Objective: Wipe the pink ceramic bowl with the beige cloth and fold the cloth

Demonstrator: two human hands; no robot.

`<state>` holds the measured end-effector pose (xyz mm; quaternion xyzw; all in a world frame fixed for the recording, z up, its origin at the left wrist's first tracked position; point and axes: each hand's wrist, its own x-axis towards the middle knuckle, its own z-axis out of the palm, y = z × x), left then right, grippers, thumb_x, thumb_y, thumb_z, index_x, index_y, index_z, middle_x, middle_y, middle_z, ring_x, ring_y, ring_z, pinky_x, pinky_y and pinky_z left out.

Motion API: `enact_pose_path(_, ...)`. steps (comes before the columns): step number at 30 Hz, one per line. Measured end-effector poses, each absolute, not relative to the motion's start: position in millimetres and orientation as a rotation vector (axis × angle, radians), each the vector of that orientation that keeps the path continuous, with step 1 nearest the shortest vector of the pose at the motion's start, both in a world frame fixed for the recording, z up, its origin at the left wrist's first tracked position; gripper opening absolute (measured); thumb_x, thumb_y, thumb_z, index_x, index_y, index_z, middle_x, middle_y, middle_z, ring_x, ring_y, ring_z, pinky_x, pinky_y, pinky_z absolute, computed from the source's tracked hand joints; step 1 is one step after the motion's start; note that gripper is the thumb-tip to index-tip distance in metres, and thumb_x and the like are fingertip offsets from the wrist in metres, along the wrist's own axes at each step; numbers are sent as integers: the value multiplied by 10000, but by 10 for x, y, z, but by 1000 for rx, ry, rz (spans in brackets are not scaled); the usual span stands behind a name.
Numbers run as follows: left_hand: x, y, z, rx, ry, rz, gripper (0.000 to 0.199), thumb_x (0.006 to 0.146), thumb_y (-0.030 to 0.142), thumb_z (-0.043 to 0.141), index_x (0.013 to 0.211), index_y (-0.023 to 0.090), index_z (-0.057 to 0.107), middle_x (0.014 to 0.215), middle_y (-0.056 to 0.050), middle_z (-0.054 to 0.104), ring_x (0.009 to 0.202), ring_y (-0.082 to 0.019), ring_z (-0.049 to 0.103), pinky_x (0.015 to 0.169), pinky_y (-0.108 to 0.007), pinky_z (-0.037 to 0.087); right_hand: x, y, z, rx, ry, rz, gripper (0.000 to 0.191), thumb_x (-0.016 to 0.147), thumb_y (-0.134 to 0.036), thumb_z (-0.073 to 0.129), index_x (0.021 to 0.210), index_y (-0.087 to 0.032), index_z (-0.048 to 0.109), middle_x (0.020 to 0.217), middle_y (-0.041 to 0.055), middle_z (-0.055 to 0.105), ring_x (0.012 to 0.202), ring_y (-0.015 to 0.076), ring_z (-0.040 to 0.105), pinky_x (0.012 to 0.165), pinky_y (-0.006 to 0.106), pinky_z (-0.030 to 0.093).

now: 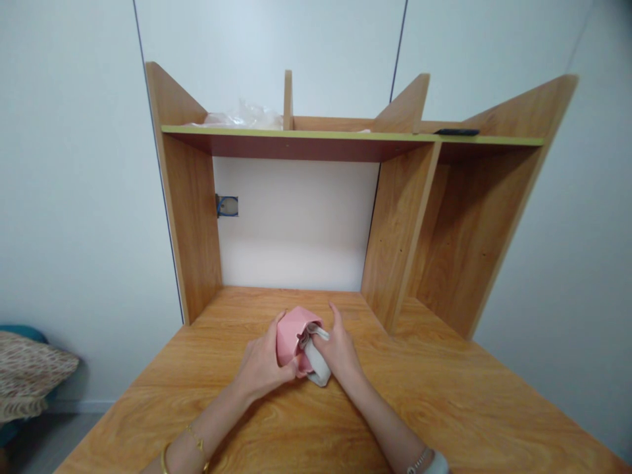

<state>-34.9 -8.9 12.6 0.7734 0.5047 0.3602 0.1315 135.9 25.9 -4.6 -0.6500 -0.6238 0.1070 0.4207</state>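
A pink faceted container (290, 337) lies tilted just over the wooden desk, its opening turned to the right. Around its left side and lower edge wraps my left hand (263, 362). A whitish-grey cloth-like piece (317, 363) hangs out of the opening, with folded grey material inside. My right hand (340, 349) is at the opening, its thumb and some fingers on the whitish piece and the index finger stretched upward. The tips of the other right fingers are partly hidden by the piece.
The wooden desk (424, 395) carries a shelf unit (395, 230) at the back. On its top board sit a clear plastic bag (247, 116) and a flat black object (457, 132). A patterned cloth (32, 372) drapes over something at the far left.
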Motion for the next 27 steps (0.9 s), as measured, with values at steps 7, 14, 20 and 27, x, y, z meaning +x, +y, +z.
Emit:
enact_pose_path(7,-382,-95,192,2291,1511,988,738,675,421,531,1316,141,294,1061,-115,613,908,-279,597,790,-369,442,1333,208,-35,-1671,-1676,202,739,725,-260,538,1369,-185,183,740,35,638,632,181,594,526,222,345)
enact_pose_path(14,-370,-133,210,2389,1456,908,736,607,412,575,1276,197,357,1081,-80,613,894,-275,600,812,-357,433,1344,140,-5,-1571,-1808,269,763,707,-199,508,1378,-203,146,574,-36,572,561,160,566,526,211,339)
enact_pose_path(20,-394,-107,169,2408,1432,945,737,648,422,540,1315,204,315,1134,-83,586,930,-274,588,832,-368,425,1364,123,-5,-1390,-1778,359,767,698,-175,466,1384,-182,124,554,-50,556,530,145,534,513,204,361)
enact_pose_path(27,-423,-81,191,2335,1367,1147,687,724,488,487,1327,225,290,1094,-60,586,889,-223,591,787,-315,438,1305,122,-26,-1247,-1642,507,739,737,-197,436,1386,-152,83,564,-50,556,494,135,510,468,204,369)
